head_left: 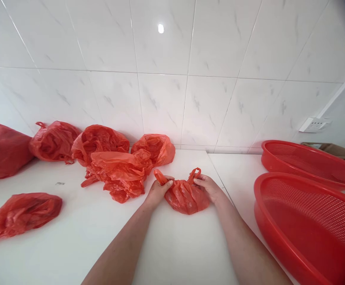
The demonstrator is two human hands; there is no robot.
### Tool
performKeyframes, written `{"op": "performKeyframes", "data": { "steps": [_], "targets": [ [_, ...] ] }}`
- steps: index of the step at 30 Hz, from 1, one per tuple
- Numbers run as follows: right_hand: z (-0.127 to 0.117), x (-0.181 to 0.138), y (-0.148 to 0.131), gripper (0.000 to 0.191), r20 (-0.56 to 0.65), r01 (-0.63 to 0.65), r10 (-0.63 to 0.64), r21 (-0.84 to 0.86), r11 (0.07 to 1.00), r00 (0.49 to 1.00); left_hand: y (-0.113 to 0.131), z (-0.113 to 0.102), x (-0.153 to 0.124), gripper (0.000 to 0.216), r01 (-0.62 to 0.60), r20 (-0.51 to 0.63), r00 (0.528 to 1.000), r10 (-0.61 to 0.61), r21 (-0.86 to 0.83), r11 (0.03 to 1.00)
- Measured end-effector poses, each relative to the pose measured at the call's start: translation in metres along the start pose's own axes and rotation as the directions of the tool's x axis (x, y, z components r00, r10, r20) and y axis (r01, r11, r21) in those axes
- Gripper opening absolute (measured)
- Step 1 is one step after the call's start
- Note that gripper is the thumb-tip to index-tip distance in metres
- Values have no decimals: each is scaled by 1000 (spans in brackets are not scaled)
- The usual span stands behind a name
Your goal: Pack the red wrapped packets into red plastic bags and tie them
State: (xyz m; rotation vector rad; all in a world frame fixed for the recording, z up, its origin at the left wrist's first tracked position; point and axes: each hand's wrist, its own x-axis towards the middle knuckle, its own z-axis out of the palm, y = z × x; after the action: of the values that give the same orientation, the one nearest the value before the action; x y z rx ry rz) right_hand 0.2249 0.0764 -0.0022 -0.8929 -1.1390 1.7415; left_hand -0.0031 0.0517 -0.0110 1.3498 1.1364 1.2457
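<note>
A small red plastic bag (186,198) rests on the white table between my hands, its two handle loops standing up at either side. My left hand (159,190) pinches it at the left handle, thumb on top. The right handle is gripped by my right hand (207,187), thumb and fingers closed on the thin plastic. Whatever the bag contains cannot be made out. Just left of my left hand lies a crumpled heap of red plastic bags (122,172).
Several opened red bags (101,138) line the tiled wall, with a fuller red bag (3,152) at far left. Another red bag (27,211) lies at the left front. Two red plastic baskets (258,190) stand on the right. A socket (313,124) is on the wall.
</note>
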Motion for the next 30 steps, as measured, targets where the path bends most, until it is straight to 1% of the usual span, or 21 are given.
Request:
{"op": "performKeyframes", "data": {
  "steps": [4, 7, 11, 13, 16, 21, 30],
  "targets": [
    [-2, -2, 0, 32, 49, -37, 39, -38, 999, 998, -3, -1, 1, 36, -22, -6, 1000, 22, 41, 999],
    [-2, -1, 2, 27, 80, -15, 14, 15, 1000, 997, -4, -1, 1, 37, -24, -10, 1000, 25, 43, 999],
    [0, 2, 8, 18, 50, 29, -35, 115, 993, 998, 2, -1, -3, 46, -23, -17, 1000, 23, 8, 1000],
    [0, 5, 12, 18, 37, 40, -47, 179, 983, 998, 6, -2, -5, 52, -37, -52, 998, 36, -5, 999],
    [0, 8, 16, 18, 20, 43, -50, 247, 968, 999, 9, -2, -7, 53, -48, -104, 993, 50, 27, 998],
    [-3, 12, 19, 15, 1, 39, -41, 277, 960, 999, 8, -1, -5, 52, -31, -133, 990, 37, 49, 998],
    [-1, 14, 15, 14, 3, 12, -13, 287, 958, 1000, 1, -1, -1, 51, -10, -139, 990, 3, -47, 999]
  ]
}}
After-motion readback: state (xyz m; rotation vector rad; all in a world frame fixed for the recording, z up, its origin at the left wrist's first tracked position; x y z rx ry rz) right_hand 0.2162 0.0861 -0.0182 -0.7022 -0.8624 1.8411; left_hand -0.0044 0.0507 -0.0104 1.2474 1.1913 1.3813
